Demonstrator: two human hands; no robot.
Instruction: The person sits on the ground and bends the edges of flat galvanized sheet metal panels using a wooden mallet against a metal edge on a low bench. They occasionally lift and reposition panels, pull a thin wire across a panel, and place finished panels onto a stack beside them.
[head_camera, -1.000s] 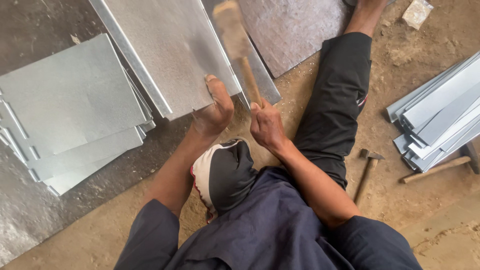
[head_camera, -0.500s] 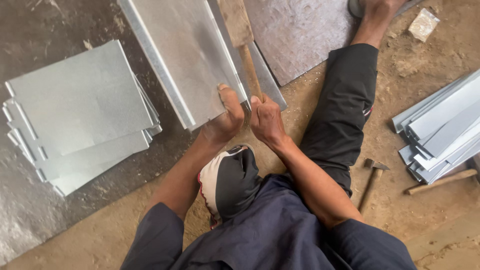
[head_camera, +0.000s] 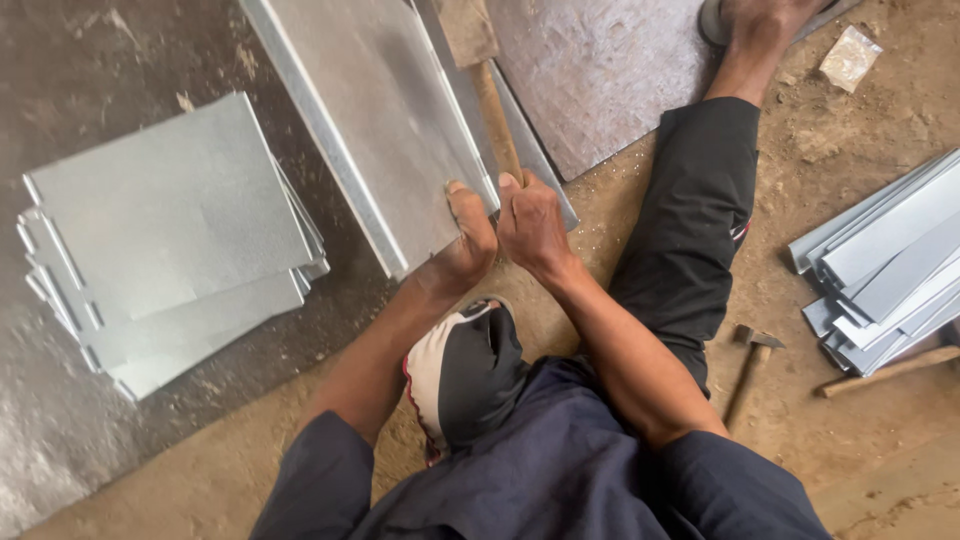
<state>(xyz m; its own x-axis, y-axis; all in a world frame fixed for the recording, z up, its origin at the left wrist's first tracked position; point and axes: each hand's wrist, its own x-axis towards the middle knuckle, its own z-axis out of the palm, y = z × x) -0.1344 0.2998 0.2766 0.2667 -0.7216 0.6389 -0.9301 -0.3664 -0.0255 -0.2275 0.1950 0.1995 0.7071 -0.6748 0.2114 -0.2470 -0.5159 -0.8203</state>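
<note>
On the dirt floor, the left hand presses the metal sheet flat to steady it, fingers released, while the right hand clenches a wooden mallet handle.

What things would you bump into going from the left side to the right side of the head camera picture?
Stack of metal sheets → long folded metal sheet → left hand → right hand gripping the wooden mallet → small hammer on the dirt → pile of metal strips.
</note>
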